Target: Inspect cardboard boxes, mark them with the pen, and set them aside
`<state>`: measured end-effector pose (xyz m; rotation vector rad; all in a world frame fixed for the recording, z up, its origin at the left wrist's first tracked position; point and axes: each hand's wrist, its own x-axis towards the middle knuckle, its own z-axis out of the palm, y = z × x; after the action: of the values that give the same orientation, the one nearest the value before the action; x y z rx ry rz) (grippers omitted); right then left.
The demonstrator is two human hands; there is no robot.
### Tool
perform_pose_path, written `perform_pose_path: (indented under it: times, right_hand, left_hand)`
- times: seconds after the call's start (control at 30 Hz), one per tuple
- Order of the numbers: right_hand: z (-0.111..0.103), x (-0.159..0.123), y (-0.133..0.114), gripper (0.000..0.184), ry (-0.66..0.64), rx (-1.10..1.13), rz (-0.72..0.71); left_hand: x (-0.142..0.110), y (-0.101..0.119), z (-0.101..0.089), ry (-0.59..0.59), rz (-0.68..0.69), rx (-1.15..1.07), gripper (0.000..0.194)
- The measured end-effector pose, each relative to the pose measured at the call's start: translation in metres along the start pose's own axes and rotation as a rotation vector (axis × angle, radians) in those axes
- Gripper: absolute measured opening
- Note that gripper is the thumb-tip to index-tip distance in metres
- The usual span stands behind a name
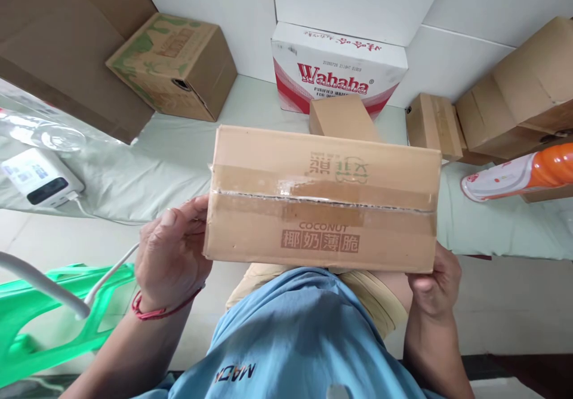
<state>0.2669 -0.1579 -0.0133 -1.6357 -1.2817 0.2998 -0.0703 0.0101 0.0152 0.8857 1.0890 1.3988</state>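
Note:
I hold a brown cardboard box (pixel 322 199) marked COCONUT in front of my chest, its taped seam facing up. My left hand (pixel 172 256), with a red band at the wrist, grips the box's left end, thumb on top. My right hand (pixel 436 282) grips the lower right corner from underneath, fingers curled round it. The tape along the seam looks slit or torn.
A pale green sheet (pixel 179 160) covers the surface ahead. On it stand a green-printed carton (pixel 174 65), a Wahaha water carton (pixel 335 68), a small brown box (pixel 342 118), further cartons (pixel 514 101) at right, an orange-and-white bottle (pixel 519 178) and a white power bank (pixel 40 178). A green plastic stool (pixel 54 309) stands lower left.

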Motion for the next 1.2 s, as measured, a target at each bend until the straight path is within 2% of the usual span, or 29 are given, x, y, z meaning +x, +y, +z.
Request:
perform_pose_path:
  times: [0.07,0.13,0.17,0.27,0.37,0.43,0.57,0.67,0.77,0.93,1.0,1.07,1.13,1.2]
  right_hand:
    - [-0.001,0.003,-0.005,0.064,0.033,-0.031,-0.074]
    - [-0.002,0.008,-0.01,0.043,0.064,-0.104,-0.082]
    - [-0.001,0.01,-0.012,0.041,0.067,-0.15,-0.068]
    - [0.005,0.018,-0.017,0.051,0.012,-0.209,-0.01]
    - [0.017,0.025,-0.02,0.045,-0.08,-0.199,0.063]
    - [0.027,0.026,-0.02,0.045,-0.112,-0.183,0.109]
    - [0.042,0.022,-0.015,0.052,-0.14,-0.138,0.194]
    - [0.044,0.018,-0.011,0.055,-0.159,-0.133,0.245]
    - [0.04,0.017,-0.002,0.058,-0.117,-0.144,0.291]
    - [0.033,0.016,0.017,0.066,-0.022,-0.146,0.386]
    - [0.033,0.014,0.018,0.067,0.005,-0.132,0.387]
    - [0.034,0.01,0.014,0.066,0.022,-0.101,0.364]
    - [0.037,0.005,0.008,0.063,-0.003,-0.051,0.351]
    - [0.04,0.003,0.003,0.059,-0.091,0.021,0.362]
  left_hand:
    - [0.0,-0.001,-0.001,-0.009,-0.007,0.014,0.045]
    - [0.0,0.0,0.0,-0.028,0.029,0.02,0.038]
    - [0.0,0.0,0.001,-0.03,0.063,0.018,0.034]
    - [0.0,0.002,0.004,-0.035,0.181,0.012,0.025]
    - [0.001,0.001,0.005,-0.093,0.188,0.06,0.023]
    - [0.005,-0.002,0.005,-0.144,0.1,0.115,0.025]
    - [0.013,-0.016,0.002,-0.224,-0.098,0.168,0.048]
    - [0.012,-0.023,-0.001,-0.239,-0.126,0.125,0.051]
    - [0.003,-0.017,-0.001,-0.295,-0.066,0.114,0.044]
    - [-0.01,-0.005,0.01,-0.469,0.169,0.229,0.044]
    - [-0.012,-0.007,0.016,-0.433,0.207,0.235,0.045]
    - [-0.011,-0.013,0.019,-0.313,0.188,0.226,0.043]
    - [-0.009,-0.019,0.014,-0.185,0.13,0.279,0.037]
    - [-0.005,-0.022,0.003,-0.086,0.101,0.352,0.024]
